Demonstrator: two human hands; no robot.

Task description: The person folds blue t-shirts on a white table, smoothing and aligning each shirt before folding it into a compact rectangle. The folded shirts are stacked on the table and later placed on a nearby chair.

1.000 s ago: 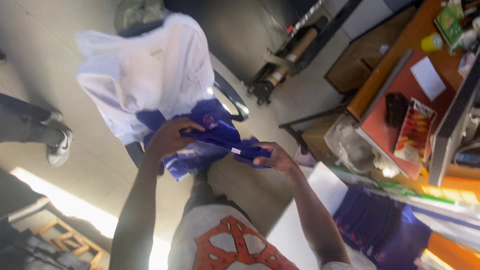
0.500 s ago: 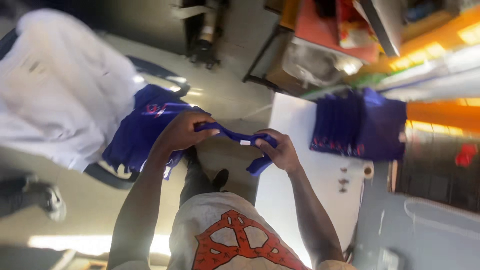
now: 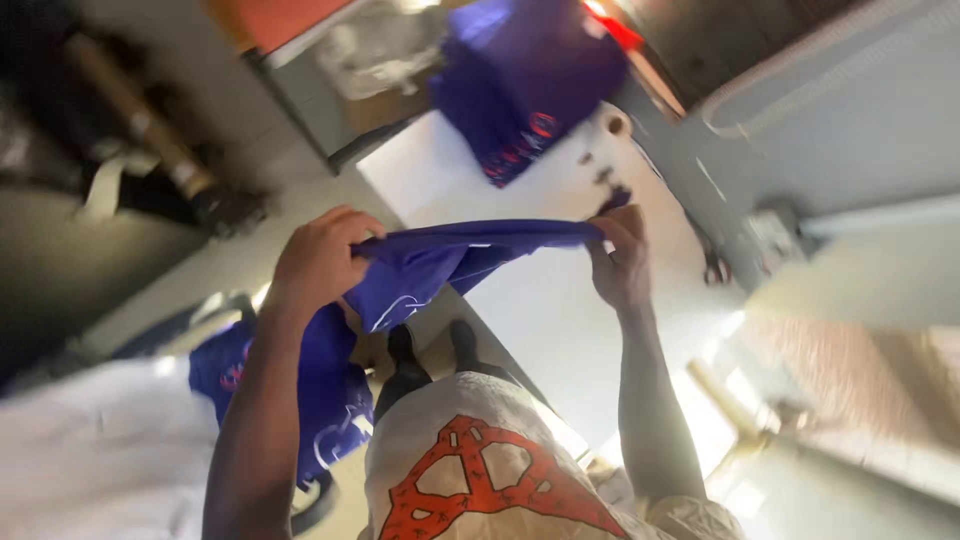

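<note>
A purple cloth garment (image 3: 470, 250) with white and red print is stretched between my two hands above the edge of a white table (image 3: 560, 300). My left hand (image 3: 320, 262) grips one end of it, and the rest of the fabric hangs down past my left forearm. My right hand (image 3: 620, 262) pinches the other end, over the white table. A stack of folded purple garments (image 3: 525, 85) lies at the far end of that table.
A white bag or cloth pile (image 3: 90, 450) sits at the lower left, with more purple fabric (image 3: 225, 365) beside it. My shoes (image 3: 430, 350) stand on the grey floor. Shelving with clutter (image 3: 390, 60) lies beyond the table. A grey wall with a cable (image 3: 800, 90) is at the right.
My view has swung toward the white table. My hands have pulled apart, stretching the purple garment out, and moved it from beside the white bag to over the table edge.
</note>
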